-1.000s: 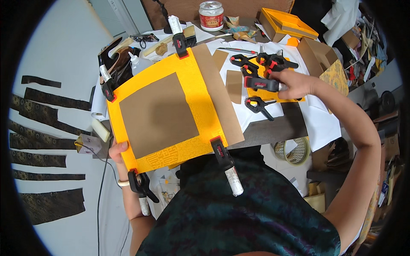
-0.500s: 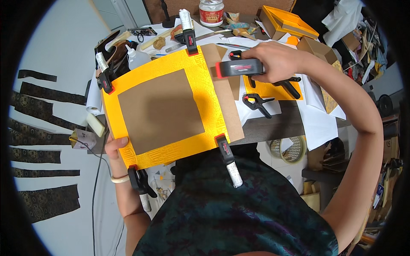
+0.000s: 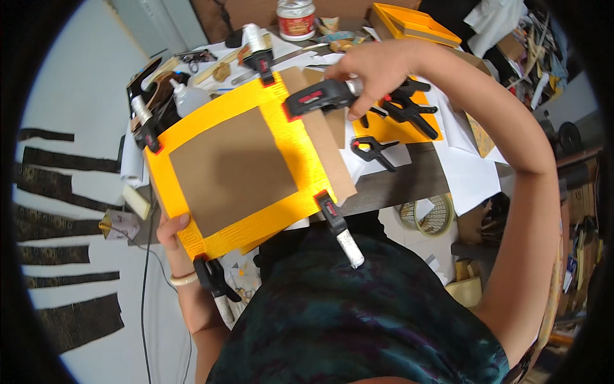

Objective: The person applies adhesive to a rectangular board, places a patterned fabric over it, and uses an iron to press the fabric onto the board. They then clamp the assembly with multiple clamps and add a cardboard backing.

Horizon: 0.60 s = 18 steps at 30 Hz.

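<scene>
A brown board with a shiny yellow patterned border is tilted before me above the table's front edge. My left hand grips its lower left edge, thumb on the front face. Black spring clamps pinch the corners: one at the far left, one at the top, one at the lower right and one at the lower left. In my right hand is another spring clamp, its red-tipped jaw at the yellow border's upper right. Whether it bites there is unclear.
Loose spring clamps lie on a yellow sheet on the grey table. Behind stand a white jar, a squeeze bottle and a yellow box. Dark patterned strips hang left; a basket stands below.
My right hand has brought its clamp left, from beside the board onto the border's right side. The whole view has shifted slightly, and my left hand keeps its hold.
</scene>
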Each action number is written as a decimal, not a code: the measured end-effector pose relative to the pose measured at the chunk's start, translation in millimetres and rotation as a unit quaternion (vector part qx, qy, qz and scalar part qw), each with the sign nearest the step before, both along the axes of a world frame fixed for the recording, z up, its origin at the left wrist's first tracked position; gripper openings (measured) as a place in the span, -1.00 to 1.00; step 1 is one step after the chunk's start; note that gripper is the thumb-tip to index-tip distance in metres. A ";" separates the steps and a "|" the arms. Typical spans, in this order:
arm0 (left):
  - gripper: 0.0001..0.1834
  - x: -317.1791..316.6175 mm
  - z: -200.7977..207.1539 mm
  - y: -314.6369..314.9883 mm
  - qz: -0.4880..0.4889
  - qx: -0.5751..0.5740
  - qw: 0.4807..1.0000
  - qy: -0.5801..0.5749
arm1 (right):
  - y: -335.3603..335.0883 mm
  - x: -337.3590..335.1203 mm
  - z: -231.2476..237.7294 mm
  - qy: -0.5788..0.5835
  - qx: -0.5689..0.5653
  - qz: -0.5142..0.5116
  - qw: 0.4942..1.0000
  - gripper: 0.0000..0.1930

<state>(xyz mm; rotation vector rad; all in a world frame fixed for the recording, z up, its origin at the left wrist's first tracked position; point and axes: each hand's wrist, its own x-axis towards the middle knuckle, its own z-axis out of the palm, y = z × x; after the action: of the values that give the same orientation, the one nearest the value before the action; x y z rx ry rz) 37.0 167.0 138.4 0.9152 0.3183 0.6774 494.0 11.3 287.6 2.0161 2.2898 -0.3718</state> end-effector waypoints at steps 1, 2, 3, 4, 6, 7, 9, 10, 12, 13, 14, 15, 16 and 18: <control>-0.33 -0.6 -1.8 -1.3 0.006 -0.007 1.000 0.000 | -4.2 13.4 -2.3 0.062 0.113 0.000 0.992 -0.42; -0.34 -6.6 -5.4 -0.3 0.014 -0.015 1.000 -0.001 | -7.4 21.5 -1.4 0.116 0.222 0.010 0.968 -0.44; -0.35 -11.4 -8.6 0.2 0.023 -0.024 0.999 -0.001 | -13.6 38.4 16.2 0.185 0.198 -0.034 0.962 -0.43; -0.36 -15.2 -10.8 -0.1 0.035 -0.025 0.999 -0.001 | -20.2 51.4 35.2 0.256 0.180 -0.079 0.946 -0.41; -0.36 -17.7 -13.4 -0.5 0.055 -0.027 0.998 -0.002 | -42.2 109.9 16.5 0.108 0.266 -0.177 0.941 -0.65; -0.36 -18.7 -14.7 0.4 0.065 -0.027 0.997 -0.002 | -62.1 140.3 -20.7 0.098 0.250 -0.210 0.940 -0.73; -0.36 -22.4 -17.7 5.8 0.037 -0.013 0.999 -0.030 | -94.2 123.0 -64.8 0.033 0.122 -0.276 0.953 -0.82; -0.36 -24.0 -19.7 9.1 0.023 -0.011 0.999 -0.043 | -104.3 109.3 -82.6 0.096 0.046 -0.265 0.958 -0.85; -0.34 -28.0 -24.8 8.2 0.051 -0.012 0.998 -0.024 | -112.3 71.4 -119.3 0.138 0.081 -0.232 0.960 -0.80; -0.34 -25.3 -24.1 6.9 0.059 -0.010 0.998 -0.023 | -106.5 49.2 -124.0 0.086 0.077 -0.274 0.955 -0.71; -0.34 -21.7 -20.9 3.4 0.070 -0.008 0.997 -0.019 | -98.7 37.7 -135.6 0.069 0.133 -0.286 0.946 -0.67; -0.33 -19.0 -18.1 1.8 0.080 -0.005 0.997 -0.016 | -90.4 28.7 -146.4 0.051 0.189 -0.298 0.934 -0.62; -0.33 -19.3 -17.4 1.1 0.085 0.003 0.996 -0.011 | -79.2 20.8 -145.6 0.129 0.239 -0.340 0.900 -0.58; -0.34 -14.4 -20.1 4.8 0.092 0.022 0.995 -0.011 | -62.5 7.2 -121.9 0.342 0.340 -0.376 0.791 -0.46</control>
<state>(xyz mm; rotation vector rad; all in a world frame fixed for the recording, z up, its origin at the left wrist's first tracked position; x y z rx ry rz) 22.7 171.8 118.3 0.9262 0.3722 0.8660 501.2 -51.3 165.7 3.7008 1.9035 -0.3838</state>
